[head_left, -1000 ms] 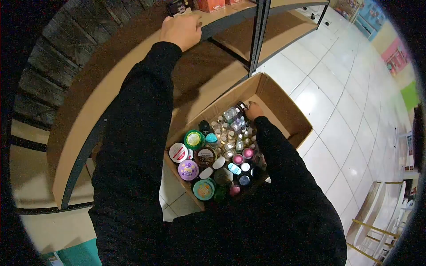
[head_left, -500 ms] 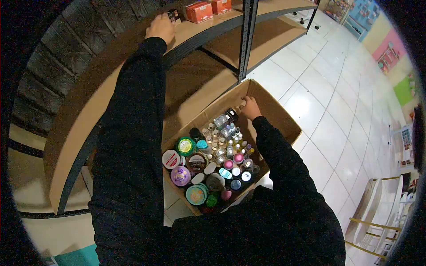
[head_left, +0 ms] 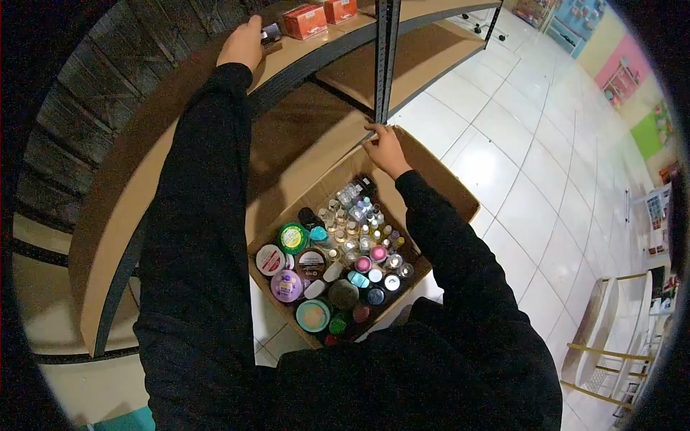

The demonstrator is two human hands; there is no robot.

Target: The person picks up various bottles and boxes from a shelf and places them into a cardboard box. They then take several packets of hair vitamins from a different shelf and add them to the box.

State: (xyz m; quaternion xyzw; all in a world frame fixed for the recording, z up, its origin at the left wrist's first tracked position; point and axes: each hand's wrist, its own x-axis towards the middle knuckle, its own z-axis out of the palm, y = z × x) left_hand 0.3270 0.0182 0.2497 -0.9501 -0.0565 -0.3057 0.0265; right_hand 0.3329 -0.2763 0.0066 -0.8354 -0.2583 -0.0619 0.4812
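My left hand (head_left: 241, 46) is up at the shelf board (head_left: 287, 59), its fingers closed at a small dark package (head_left: 270, 33). Orange-red boxes (head_left: 305, 21) stand just right of it. My right hand (head_left: 387, 151) is over the far rim of an open cardboard box (head_left: 435, 174), near the shelf post. Its thumb and fingers are bent together; whatever is between them is too small to make out. Inside the box are clear bottles (head_left: 341, 223), dark-capped bottles (head_left: 363, 184) and round tubs, among them a green tub (head_left: 292, 237) and a purple tub (head_left: 287, 286).
A black metal shelf post (head_left: 384, 65) rises behind the box. The lower shelf board (head_left: 309, 129) lies beside the box on the left. White floor tiles (head_left: 489, 158) stretch to the right, with a white rack with gold bars (head_left: 604, 352) at the lower right.
My right hand has risen from inside the box to its far rim. My left hand stays at the shelf, at the small package. The view has shifted slightly.
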